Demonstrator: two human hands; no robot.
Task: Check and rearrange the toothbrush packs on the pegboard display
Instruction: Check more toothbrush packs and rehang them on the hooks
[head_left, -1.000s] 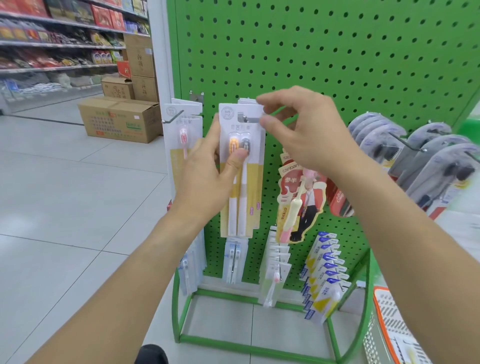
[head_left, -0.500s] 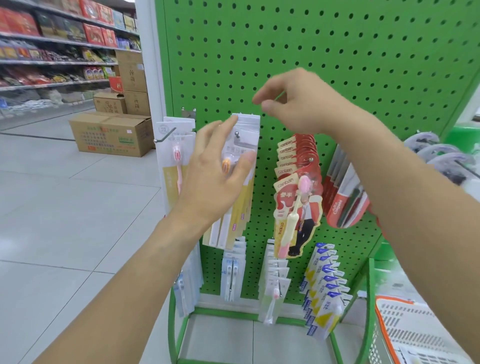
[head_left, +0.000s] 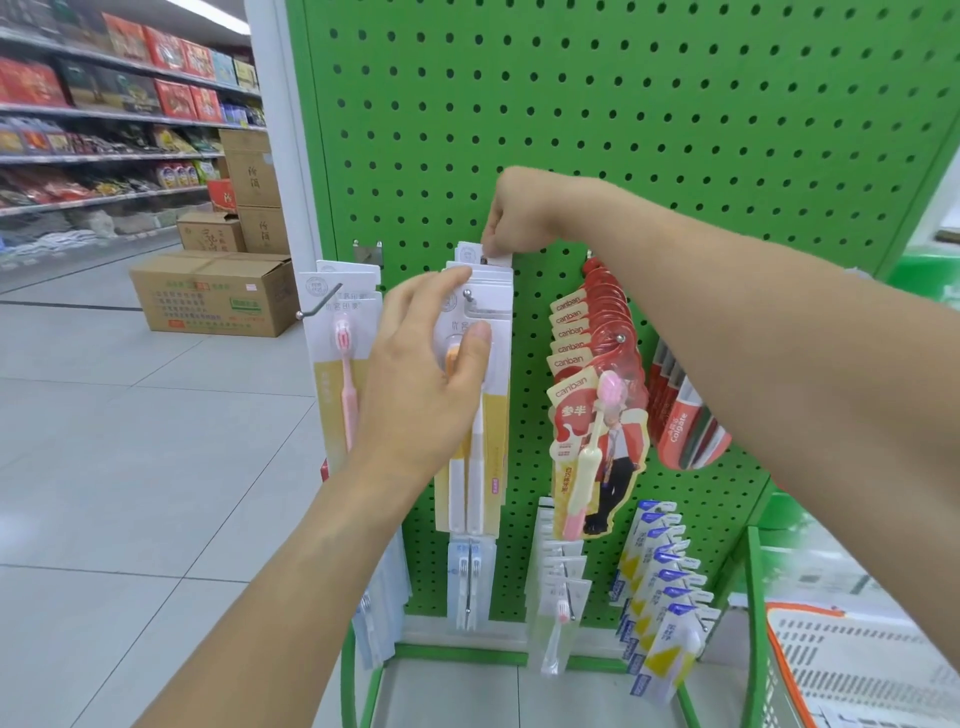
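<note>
A green pegboard (head_left: 649, 130) carries hooks of toothbrush packs. In the middle hangs a stack of white-and-yellow twin toothbrush packs (head_left: 483, 457) on a metal hook (head_left: 475, 301). My left hand (head_left: 431, 384) lies flat over the front pack, thumb on the orange brush head, fingers at its left edge. My right hand (head_left: 519, 213) pinches the top edge of the rear packs at the back of that hook. A pink single-brush pack stack (head_left: 340, 353) hangs to the left. Red canban packs (head_left: 597, 395) and red Colgate packs (head_left: 685, 431) hang to the right.
Lower hooks hold blue-white packs (head_left: 470, 582), clear packs (head_left: 561, 597) and blue-yellow packs (head_left: 660, 597). An orange-rimmed white basket (head_left: 841, 670) sits at the bottom right. Cardboard boxes (head_left: 213, 293) stand on the tiled floor at the left, before stocked shelves (head_left: 104, 130).
My right hand dropped from above the hook onto the top of the rear packs. My left hand went from loose over the front pack to pressing it, and the stack now hangs straight.
</note>
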